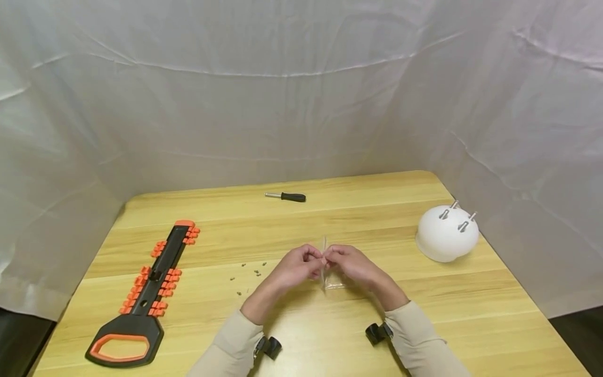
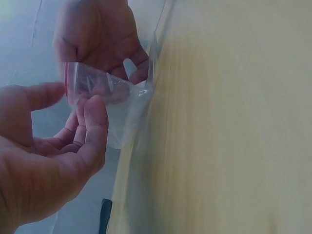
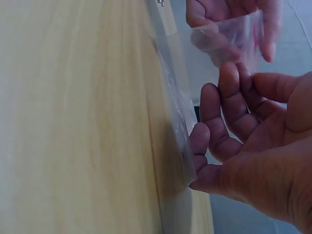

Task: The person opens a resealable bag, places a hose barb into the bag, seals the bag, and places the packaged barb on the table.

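Over the middle of the table, a small clear zip-lock bag (image 2: 105, 87) with a red strip along its opening stands between both hands. My left hand (image 1: 301, 266) pinches it near the red strip with thumb and fingers. Facing it, the right hand (image 1: 350, 263) pinches the bag's upper edge, its lower fingers (image 3: 199, 139) curved beside the plastic. More clear plastic (image 1: 335, 286) reaches the table under the right hand; whether it belongs to the same bag I cannot tell. Several small screws (image 1: 257, 272) lie scattered left of the hands.
A black-handled screwdriver (image 1: 293, 197) lies toward the back. On the left is a long black rack (image 1: 165, 256) with orange clips and a loop handle. A white dome (image 1: 443, 235) with metal prongs sits at right. Pale curtains (image 1: 282, 115) surround the wooden table (image 1: 212, 335).
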Motion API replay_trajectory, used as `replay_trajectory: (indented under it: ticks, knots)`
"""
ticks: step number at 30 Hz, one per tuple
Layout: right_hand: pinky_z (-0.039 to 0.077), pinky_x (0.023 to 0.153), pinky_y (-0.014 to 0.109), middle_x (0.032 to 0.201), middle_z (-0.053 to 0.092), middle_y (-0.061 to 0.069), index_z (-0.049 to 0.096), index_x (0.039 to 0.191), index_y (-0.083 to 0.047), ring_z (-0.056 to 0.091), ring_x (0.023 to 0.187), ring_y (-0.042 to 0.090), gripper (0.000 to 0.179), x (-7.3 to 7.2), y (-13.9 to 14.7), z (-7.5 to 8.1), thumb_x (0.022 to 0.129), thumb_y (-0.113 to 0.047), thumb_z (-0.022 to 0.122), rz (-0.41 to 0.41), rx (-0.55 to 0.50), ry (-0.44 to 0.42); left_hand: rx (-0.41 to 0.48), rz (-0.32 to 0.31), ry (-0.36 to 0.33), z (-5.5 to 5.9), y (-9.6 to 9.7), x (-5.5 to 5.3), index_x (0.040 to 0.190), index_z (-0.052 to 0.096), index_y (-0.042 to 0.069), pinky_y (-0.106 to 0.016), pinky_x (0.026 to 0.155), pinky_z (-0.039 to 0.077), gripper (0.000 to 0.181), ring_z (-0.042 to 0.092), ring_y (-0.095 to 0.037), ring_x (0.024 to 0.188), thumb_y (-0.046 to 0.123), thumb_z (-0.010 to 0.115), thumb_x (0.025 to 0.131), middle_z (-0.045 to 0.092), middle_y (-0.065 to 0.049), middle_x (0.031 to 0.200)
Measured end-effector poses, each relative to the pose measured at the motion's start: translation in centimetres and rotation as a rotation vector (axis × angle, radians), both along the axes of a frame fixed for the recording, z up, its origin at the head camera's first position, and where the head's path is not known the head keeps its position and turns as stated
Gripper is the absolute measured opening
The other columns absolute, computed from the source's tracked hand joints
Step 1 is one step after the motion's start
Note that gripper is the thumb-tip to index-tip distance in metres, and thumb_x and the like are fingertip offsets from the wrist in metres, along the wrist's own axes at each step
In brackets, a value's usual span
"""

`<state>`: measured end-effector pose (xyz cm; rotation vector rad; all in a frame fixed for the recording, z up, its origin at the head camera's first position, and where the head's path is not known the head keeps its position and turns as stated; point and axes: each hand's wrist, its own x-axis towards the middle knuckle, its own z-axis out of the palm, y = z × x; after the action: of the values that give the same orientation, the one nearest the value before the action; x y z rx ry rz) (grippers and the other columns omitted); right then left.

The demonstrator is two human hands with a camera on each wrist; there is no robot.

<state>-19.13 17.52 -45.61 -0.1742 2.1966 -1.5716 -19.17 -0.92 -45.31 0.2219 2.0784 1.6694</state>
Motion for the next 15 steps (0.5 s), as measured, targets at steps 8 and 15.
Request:
replay_trajectory:
  ticks: [8, 15]
  knots:
    - [0.039, 0.060, 0.027, 0.092, 0.065, 0.006, 0.064, 0.086, -0.007, 0.050, 0.075, 0.019, 0.024, -0.1, -0.3, 0.0, 0.099, -0.019, 0.048, 0.004, 0.074, 0.028, -0.139, 0.023, 0.067, 0.1, -0.1, -0.1, 0.086, 0.066, 0.007, -0.026, 0.059, 0.047, 0.015, 0.060, -0.014, 0.067, 0.014, 0.055, 0.092, 0.065, -0.004, 0.076]
    - [0.035, 0.053, 0.024, 0.081, 0.059, 0.005, 0.063, 0.082, -0.005, 0.042, 0.061, 0.015, 0.023, -0.2, -0.2, 0.1, 0.095, -0.016, 0.047, -0.027, 0.129, 0.049, -0.254, 0.097, 0.148, 0.4, -1.0, -0.5, 0.080, 0.064, 0.009, -0.024, 0.051, 0.040, 0.017, 0.051, -0.012, 0.057, 0.017, 0.051, 0.087, 0.063, -0.002, 0.070]
